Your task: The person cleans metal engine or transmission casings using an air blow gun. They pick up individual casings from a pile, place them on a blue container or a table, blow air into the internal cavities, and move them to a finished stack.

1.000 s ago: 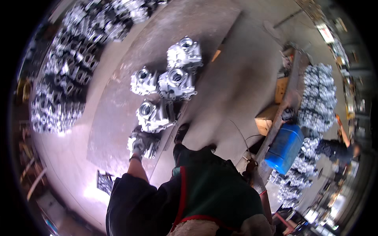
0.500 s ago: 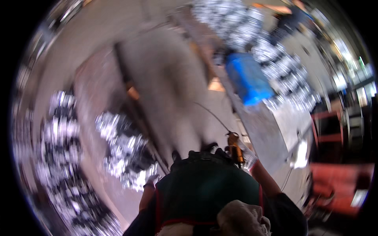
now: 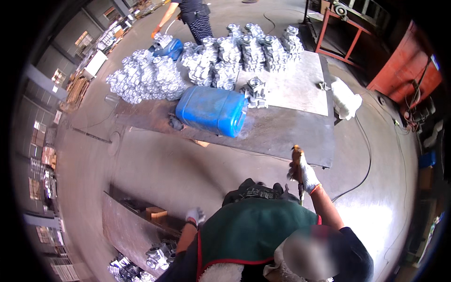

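Note:
My right hand (image 3: 307,177), in a white work glove, is closed around an orange-brown handheld tool (image 3: 297,162). It holds the tool upright, off the near edge of the far metal table (image 3: 300,134). The tool's exact kind does not show. My left hand (image 3: 196,215), also gloved, hangs at my left side above the nearer table. Its fingers look loosely spread, with nothing visible in them. A blue plastic jerrycan (image 3: 211,110) lies on its side on the far table. Beside it stands a single silver metal casting (image 3: 256,92).
More castings (image 3: 145,77) crowd the far table, with a second blue container (image 3: 171,49) among them. Behind it a co-worker (image 3: 197,21) reaches toward a casting. A white sack-like bundle (image 3: 346,98) hangs at its right end. A black hose (image 3: 369,155) crosses the floor. Castings (image 3: 159,255) sit lower left.
My view has swung to the right, so the far table now lies across in front of me. The right hand has lifted the tool higher and away from my body.

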`<action>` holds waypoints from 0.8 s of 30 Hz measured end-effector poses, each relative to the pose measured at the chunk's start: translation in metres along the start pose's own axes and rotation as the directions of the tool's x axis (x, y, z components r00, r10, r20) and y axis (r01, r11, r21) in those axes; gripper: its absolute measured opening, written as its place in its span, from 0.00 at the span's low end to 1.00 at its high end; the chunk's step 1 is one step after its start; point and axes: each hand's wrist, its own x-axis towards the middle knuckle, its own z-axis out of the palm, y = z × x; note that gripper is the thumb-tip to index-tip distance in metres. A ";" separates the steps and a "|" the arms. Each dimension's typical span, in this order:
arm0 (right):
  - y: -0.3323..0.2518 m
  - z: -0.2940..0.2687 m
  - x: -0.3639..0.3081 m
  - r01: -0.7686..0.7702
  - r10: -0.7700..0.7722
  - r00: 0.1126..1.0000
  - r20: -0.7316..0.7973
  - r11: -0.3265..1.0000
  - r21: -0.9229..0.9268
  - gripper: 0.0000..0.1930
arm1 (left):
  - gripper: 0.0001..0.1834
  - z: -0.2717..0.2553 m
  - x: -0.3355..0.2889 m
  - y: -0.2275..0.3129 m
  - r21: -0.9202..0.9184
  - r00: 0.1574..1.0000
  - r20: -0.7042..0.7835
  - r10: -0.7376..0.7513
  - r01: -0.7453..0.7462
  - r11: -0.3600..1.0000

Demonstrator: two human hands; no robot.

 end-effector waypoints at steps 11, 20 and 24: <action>-0.068 0.020 0.088 0.098 -0.219 0.890 -0.400 0.949 -0.301 0.32 | 0.17 0.377 -0.060 0.264 0.561 0.921 0.267 0.282 -0.387 0.732; -0.079 0.069 0.158 -0.082 -0.100 0.929 -0.356 0.884 -0.461 0.27 | 0.17 0.495 -0.009 0.371 0.465 0.887 0.402 0.227 -0.411 0.784; -0.094 0.066 0.183 -0.097 -0.028 0.879 -0.476 0.967 -0.236 0.33 | 0.12 0.540 0.029 0.404 0.499 0.877 0.451 0.167 -0.403 0.767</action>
